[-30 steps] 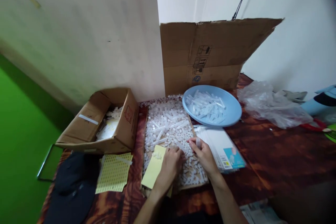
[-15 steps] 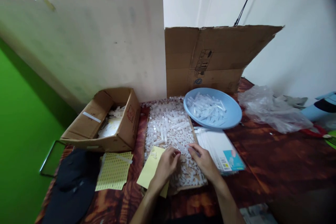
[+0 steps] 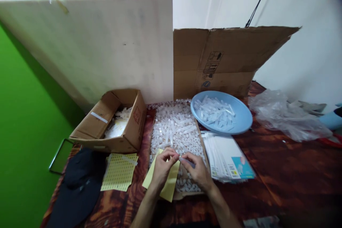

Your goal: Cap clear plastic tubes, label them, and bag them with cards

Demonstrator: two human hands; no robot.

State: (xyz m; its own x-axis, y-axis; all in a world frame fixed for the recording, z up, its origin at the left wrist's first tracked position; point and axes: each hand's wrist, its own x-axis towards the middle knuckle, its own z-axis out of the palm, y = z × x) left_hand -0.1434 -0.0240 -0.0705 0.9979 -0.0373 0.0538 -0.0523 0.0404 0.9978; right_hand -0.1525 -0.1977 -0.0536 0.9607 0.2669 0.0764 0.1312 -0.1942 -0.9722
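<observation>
My left hand (image 3: 162, 166) and my right hand (image 3: 197, 171) meet over the near end of a flat cardboard tray (image 3: 184, 195) heaped with small clear plastic tubes (image 3: 176, 128). My right hand pinches one clear tube (image 3: 185, 159) that points left. The fingertips of my left hand pinch something small at that tube's tip; I cannot make out what. A yellow sheet (image 3: 171, 185) lies under my left hand on the tray's near left corner.
A blue bowl (image 3: 242, 119) of tubes stands behind right. A stack of printed cards (image 3: 227, 155) lies right of the tray. An open cardboard box (image 3: 112, 121), a dotted yellow sheet (image 3: 119, 171) and a black cap (image 3: 76, 188) are at left. A crumpled plastic bag (image 3: 287, 115) lies far right.
Both hands have drawn nearer to me and closer together. My right hand has lifted a tube off the pile, and my left fingertips now meet its end.
</observation>
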